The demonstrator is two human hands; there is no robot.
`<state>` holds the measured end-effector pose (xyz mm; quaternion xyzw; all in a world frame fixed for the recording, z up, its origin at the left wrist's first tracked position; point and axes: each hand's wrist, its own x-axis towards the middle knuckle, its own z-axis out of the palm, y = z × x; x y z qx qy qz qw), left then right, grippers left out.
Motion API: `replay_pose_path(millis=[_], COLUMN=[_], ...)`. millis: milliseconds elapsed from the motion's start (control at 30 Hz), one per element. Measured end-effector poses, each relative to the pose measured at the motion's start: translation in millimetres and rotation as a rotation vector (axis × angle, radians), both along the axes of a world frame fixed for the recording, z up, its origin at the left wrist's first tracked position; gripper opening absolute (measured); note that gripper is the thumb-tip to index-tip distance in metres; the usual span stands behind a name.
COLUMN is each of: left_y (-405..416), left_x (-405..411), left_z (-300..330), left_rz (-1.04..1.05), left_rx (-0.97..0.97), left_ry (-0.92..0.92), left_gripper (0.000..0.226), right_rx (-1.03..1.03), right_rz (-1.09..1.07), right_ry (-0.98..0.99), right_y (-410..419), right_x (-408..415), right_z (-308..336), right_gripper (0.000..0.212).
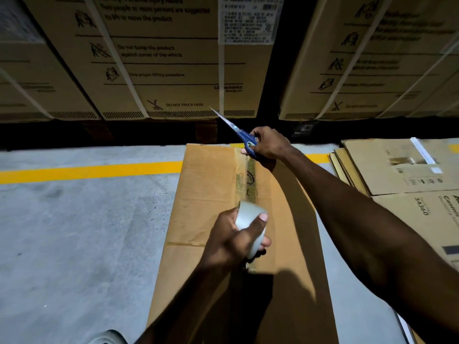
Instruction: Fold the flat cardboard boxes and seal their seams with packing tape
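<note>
Head view: your left hand point(231, 240) grips the tape roll point(250, 227) mid-seam on the box point(206, 194); your right hand point(269, 145) clutches scissors point(238, 131) at the far edge. Slack tape may wrinkle or misalign.

Two hands are showing: the left hand point(233, 239) and the right hand point(269, 145). One roll of packing tape point(249, 219) is sitting in the left hand, and one pair of blue-handled scissors point(238, 131) is sitting in the right hand. One cardboard box point(206, 194) is lying in the middle of the floor. One stack of flattened cartons point(397, 170) is lying at the right; its count cannot be told. At least three large strapped cartons point(173, 58) are standing along the far side. One yellow floor line point(87, 171) is running across.
</note>
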<state>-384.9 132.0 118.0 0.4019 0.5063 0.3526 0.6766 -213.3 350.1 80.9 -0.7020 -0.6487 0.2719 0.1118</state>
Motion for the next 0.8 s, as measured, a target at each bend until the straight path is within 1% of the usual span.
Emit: replay_pose_path(millis=[167, 233, 300, 367, 467, 567, 700, 800], left_y=[-42, -55, -63, -67, -69, -73, -79, -80], left_x=[6, 5, 0, -4, -3, 1, 3, 2], left_z=[9, 6, 3, 1, -1, -2, -3, -3], left_rz=[0.055, 0.06, 0.043, 0.032, 0.029, 0.028, 0.045, 0.076], left_rx=[-0.128, -0.152, -0.148, -0.125, -0.096, -0.07, -0.042, -0.033], left_ry=[-0.085, -0.065, -0.015, 0.008, 0.011, -0.003, -0.014, -0.03], left_gripper=[0.036, 0.031, 0.027, 0.033, 0.039, 0.035, 0.027, 0.024], right_rx=[0.121, 0.249, 0.402, 0.494, 0.503, 0.439, 0.364, 0.375], right_rz=[-0.045, -0.013, 0.062, 0.132, 0.147, 0.08, 0.062, 0.041], right_ry=[-0.176, -0.295, -0.425, -0.462, -0.401, -0.289, -0.056, -0.004], right_y=[-14, -29, -48, -66, -89, -101, -115, -130], right_x=[-12, -18, -23, -24, -20, -13, -9, -11], right_z=[-2, -1, 0, -2, -6, -2, 1, 0], right_gripper=[0.056, 0.051, 0.043, 0.04, 0.041, 0.041, 0.049, 0.049])
